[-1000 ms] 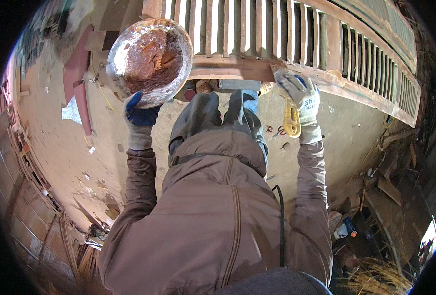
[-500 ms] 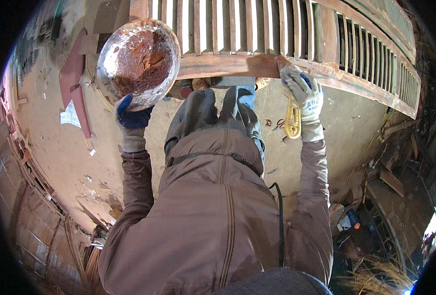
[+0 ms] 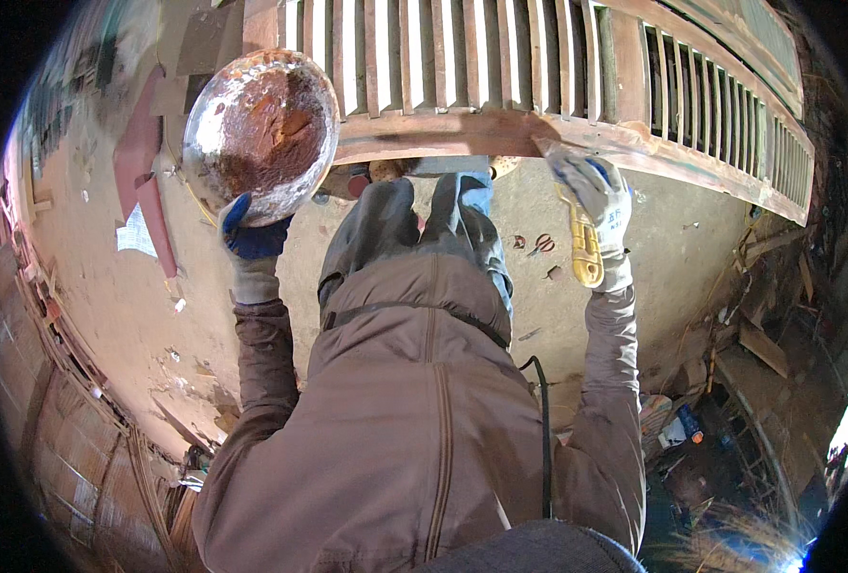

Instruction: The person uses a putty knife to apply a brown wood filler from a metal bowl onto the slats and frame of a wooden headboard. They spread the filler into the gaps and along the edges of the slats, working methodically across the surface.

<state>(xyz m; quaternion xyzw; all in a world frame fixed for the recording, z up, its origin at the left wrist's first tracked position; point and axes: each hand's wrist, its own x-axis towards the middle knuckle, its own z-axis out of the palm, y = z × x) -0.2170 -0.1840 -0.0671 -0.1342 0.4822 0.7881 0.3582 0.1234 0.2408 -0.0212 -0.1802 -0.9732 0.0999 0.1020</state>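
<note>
My left hand [image 3: 252, 244], in a white and blue work glove, grips the near edge of a round metal bowl [image 3: 215, 143]. Reddish-brown paste [image 3: 285, 124] is smeared over the bowl's inside. In my right hand [image 3: 607, 205], also gloved, is a putty knife with a yellow handle [image 3: 587, 253]. Its handle end sticks out towards me below the palm. The blade points away from me at the near rail of a slatted wooden panel [image 3: 414, 134]; whether its edge touches the wood I cannot tell.
The panel runs from the middle to the far right. Red-handled scissors [image 3: 543, 244] lie on the concrete floor [image 3: 558, 329]. A dark red strip [image 3: 156, 224] and a pale sheet [image 3: 135, 234] lie to the left. Scrap boards [image 3: 763, 346] are piled at the right.
The putty knife's handle end has swung right and towards me as my right hand tilts. The bowl has shifted slightly left and nearer; the view has moved a little too.
</note>
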